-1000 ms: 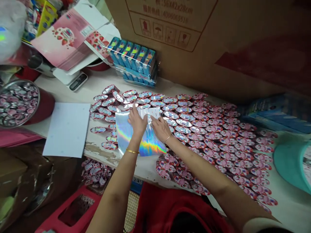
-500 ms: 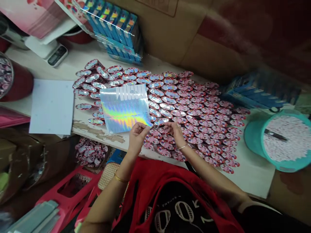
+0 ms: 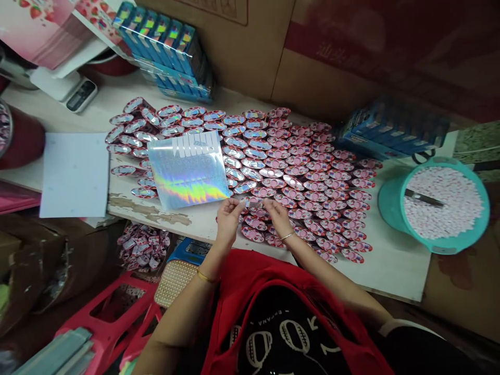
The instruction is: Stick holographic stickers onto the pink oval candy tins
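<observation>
My left hand and my right hand are both pinched. Stretched between their fingertips is a small silvery sticker strip, right over the top of one red-and-pink pack. Many such packs stand in close rows around my hands. Shiny strips cover the tops of the packs on the left, while those on the right show bare pink tops. Beside my left fingertips, a holographic sticker sheet lies across several packs. Some strips are gone from its upper part, leaving whitish bars.
On the right stands a turquoise bucket of small white pieces, a dark-handled tool lying in it. Blue boxes sit behind the packs. A white sheet, a digital scale and a red bucket are at left.
My right fingers have closed to a pinch, and the strip is now drawn straight between both hands above a pack. The whole view has shifted, so the table appears further left.
</observation>
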The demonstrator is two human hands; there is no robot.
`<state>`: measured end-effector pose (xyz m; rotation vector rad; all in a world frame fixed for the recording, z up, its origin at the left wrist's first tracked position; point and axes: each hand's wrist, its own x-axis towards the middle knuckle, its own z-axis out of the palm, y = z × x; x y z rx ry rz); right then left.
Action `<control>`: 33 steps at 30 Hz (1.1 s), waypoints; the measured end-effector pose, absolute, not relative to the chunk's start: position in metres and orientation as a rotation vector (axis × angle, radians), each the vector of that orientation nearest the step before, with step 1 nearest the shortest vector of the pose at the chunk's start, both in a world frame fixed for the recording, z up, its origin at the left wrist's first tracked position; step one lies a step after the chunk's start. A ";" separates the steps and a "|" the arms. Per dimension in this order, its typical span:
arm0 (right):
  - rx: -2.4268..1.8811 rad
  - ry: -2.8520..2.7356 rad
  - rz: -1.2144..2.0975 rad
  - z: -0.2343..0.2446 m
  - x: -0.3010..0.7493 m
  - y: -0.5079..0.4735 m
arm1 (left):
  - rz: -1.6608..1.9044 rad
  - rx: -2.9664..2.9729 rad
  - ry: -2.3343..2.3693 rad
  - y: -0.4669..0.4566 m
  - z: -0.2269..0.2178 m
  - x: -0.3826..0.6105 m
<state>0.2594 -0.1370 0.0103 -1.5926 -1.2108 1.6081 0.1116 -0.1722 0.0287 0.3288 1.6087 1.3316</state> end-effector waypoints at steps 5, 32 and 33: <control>-1.622 -1.428 1.416 -0.001 0.260 -0.135 | 1.184 0.566 1.816 -0.173 0.005 0.117; -1.682 -2.162 0.639 -0.001 0.242 -0.122 | 0.782 1.415 2.353 -0.126 0.009 -0.028; -1.646 -2.154 0.618 0.003 0.231 -0.117 | 0.716 1.483 2.404 -0.114 0.012 -0.061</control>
